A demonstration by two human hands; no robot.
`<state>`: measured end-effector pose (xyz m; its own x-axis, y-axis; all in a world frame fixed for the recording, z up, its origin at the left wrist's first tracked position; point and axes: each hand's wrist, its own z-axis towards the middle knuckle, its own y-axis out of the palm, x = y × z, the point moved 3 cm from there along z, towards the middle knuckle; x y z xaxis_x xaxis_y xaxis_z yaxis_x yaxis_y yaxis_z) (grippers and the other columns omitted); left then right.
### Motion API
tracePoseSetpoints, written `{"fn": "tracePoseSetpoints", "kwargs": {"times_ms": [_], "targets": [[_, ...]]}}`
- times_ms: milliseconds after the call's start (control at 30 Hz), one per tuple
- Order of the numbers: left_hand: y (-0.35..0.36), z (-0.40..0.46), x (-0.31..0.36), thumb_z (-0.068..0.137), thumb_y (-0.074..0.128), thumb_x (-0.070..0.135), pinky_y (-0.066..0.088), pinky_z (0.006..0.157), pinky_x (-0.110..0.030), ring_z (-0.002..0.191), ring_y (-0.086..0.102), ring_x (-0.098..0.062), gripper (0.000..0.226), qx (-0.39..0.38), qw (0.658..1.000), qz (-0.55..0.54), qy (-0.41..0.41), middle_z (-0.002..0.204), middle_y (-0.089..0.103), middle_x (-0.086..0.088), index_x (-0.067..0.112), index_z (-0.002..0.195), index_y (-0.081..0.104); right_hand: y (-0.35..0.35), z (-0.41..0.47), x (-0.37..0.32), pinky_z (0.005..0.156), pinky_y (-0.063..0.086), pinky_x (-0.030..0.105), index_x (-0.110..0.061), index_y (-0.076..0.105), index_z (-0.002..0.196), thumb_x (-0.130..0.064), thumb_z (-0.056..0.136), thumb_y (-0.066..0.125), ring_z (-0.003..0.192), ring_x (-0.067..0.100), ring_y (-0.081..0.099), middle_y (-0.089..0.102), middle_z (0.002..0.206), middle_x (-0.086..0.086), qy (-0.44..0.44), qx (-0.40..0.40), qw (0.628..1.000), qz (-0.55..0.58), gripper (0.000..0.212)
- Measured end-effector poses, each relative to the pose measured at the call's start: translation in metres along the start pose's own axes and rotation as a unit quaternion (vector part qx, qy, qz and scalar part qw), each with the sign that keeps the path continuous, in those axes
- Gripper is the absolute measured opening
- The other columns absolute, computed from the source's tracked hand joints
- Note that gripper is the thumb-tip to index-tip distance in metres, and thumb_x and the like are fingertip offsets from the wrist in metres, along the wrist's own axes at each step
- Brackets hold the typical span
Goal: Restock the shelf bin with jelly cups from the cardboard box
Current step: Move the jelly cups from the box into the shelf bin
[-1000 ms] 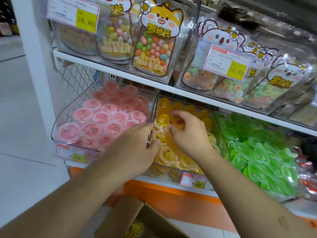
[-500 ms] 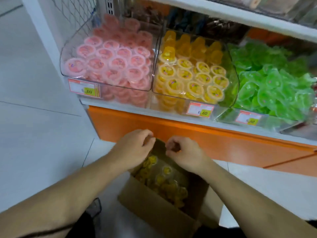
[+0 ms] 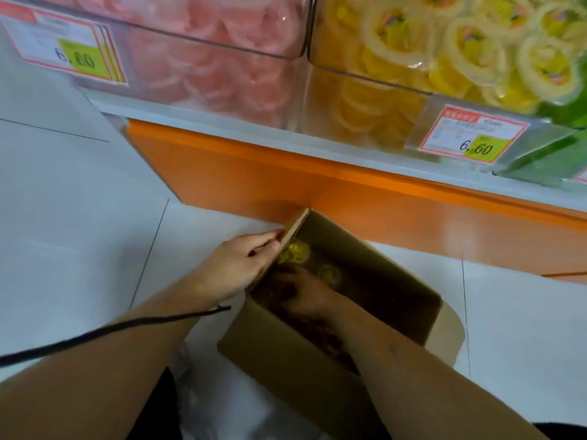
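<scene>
1. far left, a paper price tag (image 3: 68, 47) with a red border and a yellow-green patch reading 6.60 is stuck to the front of a clear, glossy plastic bin of pink jelly cups (image 3: 222, 49); the cups look round and soft-edged, blurred through the plastic.
2. below it lies a pale, smooth tiled floor (image 3: 63, 217) with thin dark seams, and a thin black cord (image 3: 127, 327) crosses the left forearm.
3. the left hand (image 3: 236, 265) presses against the outer face of the raised cardboard flap (image 3: 293, 228), fingers fairly straight along it with the thumb at its edge, holding it back.
4. the cardboard box (image 3: 286, 360) stands on the floor just in front of the shiny orange shelf base (image 3: 317, 185); it is matte brown, rectangular, open at the top and dim inside.
5. the jelly cups in the box (image 3: 297, 252) show as small round yellow shapes near the far corner, just beside the left fingertips.
6. the right hand (image 3: 306, 295) is down inside the box among the cups, fingers bent over them; in the shadow i cannot tell whether it grips one.
7. upper right, the clear shelf bin (image 3: 365, 100) holds yellow jelly cups (image 3: 476, 46), round with pale rims, with a second 6.60 price label (image 3: 470, 134) on its front; a green bin edge (image 3: 556, 154) sits beyond it.
8. half a second ago both hands hovered at the box mouth; now the right has gone in, the left has shifted to the flap, and the view has dropped closer.
</scene>
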<state>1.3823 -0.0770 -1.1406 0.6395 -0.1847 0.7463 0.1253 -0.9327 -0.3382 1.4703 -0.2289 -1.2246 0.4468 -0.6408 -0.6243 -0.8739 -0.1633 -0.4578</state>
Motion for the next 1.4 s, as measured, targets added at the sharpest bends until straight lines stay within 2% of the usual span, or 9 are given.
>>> {"fn": "tracePoseSetpoints", "kwargs": {"times_ms": [133,400,667,800,967,1033,1167,1300,1400], "targets": [[0.004,0.005,-0.003,0.107,0.045,0.051,0.041,0.075,-0.004,0.101,0.055,0.009,0.045,-0.005,1.0,-0.027,-0.006,0.132,0.06,0.018,0.039,0.151,0.05,0.004,0.012,0.006,0.12,0.036,0.037,-0.044,0.061,0.139,-0.05,0.096,0.065,0.142,0.018,0.041,0.031,0.162,-0.011,-0.008,0.011,1.0,-0.027,0.044],[0.006,0.0,-0.005,0.107,0.046,0.049,0.044,0.068,0.002,0.097,0.053,0.017,0.045,0.005,0.998,-0.058,-0.002,0.121,0.057,0.025,0.039,0.151,0.05,0.003,0.013,0.02,0.11,0.049,0.039,-0.034,0.073,0.12,-0.018,0.087,0.079,0.128,0.017,0.052,0.04,0.149,-0.014,0.02,0.025,0.999,0.017,0.037],[0.005,-0.004,-0.004,0.107,0.045,0.053,0.04,0.075,-0.004,0.115,0.054,0.001,0.045,0.004,0.999,-0.036,0.009,0.135,0.056,0.022,0.045,0.151,0.048,-0.019,-0.004,0.024,0.089,0.058,0.033,-0.05,0.068,0.099,-0.03,0.08,0.087,0.107,0.01,0.063,0.063,0.118,-0.019,0.109,0.052,0.988,0.101,0.034],[0.001,-0.009,0.005,0.107,0.044,0.051,0.041,0.076,-0.009,0.114,0.053,-0.003,0.045,0.007,1.0,0.02,0.014,0.133,0.056,0.021,0.045,0.152,0.046,-0.039,-0.021,0.001,0.1,0.053,0.037,-0.049,0.067,0.097,-0.037,0.076,0.09,0.105,0.006,0.059,0.063,0.108,-0.022,0.09,0.063,0.992,0.055,0.033],[-0.018,-0.026,0.033,0.104,0.056,0.038,0.046,0.101,-0.026,0.125,0.056,-0.008,0.04,0.052,0.991,0.115,0.041,0.143,0.059,0.012,0.036,0.144,0.057,-0.09,-0.069,-0.051,0.091,0.059,0.033,-0.043,0.073,0.102,-0.039,0.076,0.091,0.097,0.003,0.065,0.064,0.112,-0.022,0.026,0.096,0.995,0.032,0.033],[-0.027,-0.036,0.057,0.101,0.06,0.042,0.046,0.103,-0.027,0.124,0.057,-0.006,0.034,0.054,0.991,0.112,0.05,0.135,0.062,0.016,0.037,0.135,0.063,-0.115,-0.095,-0.075,0.075,0.059,0.019,-0.036,0.076,0.104,-0.025,0.08,0.091,0.089,0.004,0.07,0.067,0.112,-0.018,-0.006,0.114,0.991,0.064,0.03],[-0.039,-0.068,0.114,0.08,0.076,0.065,0.059,0.096,-0.04,0.106,0.072,-0.013,0.051,-0.017,0.998,-0.046,0.04,0.113,0.075,0.01,0.036,0.121,0.069,-0.156,-0.145,-0.121,0.07,0.059,0.024,-0.023,0.078,0.106,-0.013,0.075,0.092,0.079,0.015,0.074,0.076,0.1,-0.002,-0.067,0.194,0.971,0.121,0.035],[-0.043,-0.109,0.17,0.094,0.073,0.007,0.065,0.081,-0.037,0.096,0.078,-0.026,0.032,-0.07,0.967,-0.233,0.075,0.103,0.08,-0.008,0.012,0.125,0.065,-0.184,-0.192,-0.153,0.089,0.062,0.038,-0.024,0.076,0.11,0.004,0.072,0.088,0.09,0.014,0.074,0.077,0.106,-0.004,-0.144,0.229,0.95,0.153,0.049],[-0.052,-0.136,0.198,0.091,0.073,0.005,0.065,0.08,-0.039,0.101,0.076,-0.034,0.037,-0.047,0.956,-0.269,0.11,0.114,0.075,-0.02,0.004,0.127,0.068,-0.201,-0.225,-0.173,0.08,0.064,0.044,-0.032,0.063,0.136,0.025,0.073,0.075,0.085,0.029,0.077,0.068,0.124,-0.003,-0.197,0.233,0.931,0.202,0.085]]}}
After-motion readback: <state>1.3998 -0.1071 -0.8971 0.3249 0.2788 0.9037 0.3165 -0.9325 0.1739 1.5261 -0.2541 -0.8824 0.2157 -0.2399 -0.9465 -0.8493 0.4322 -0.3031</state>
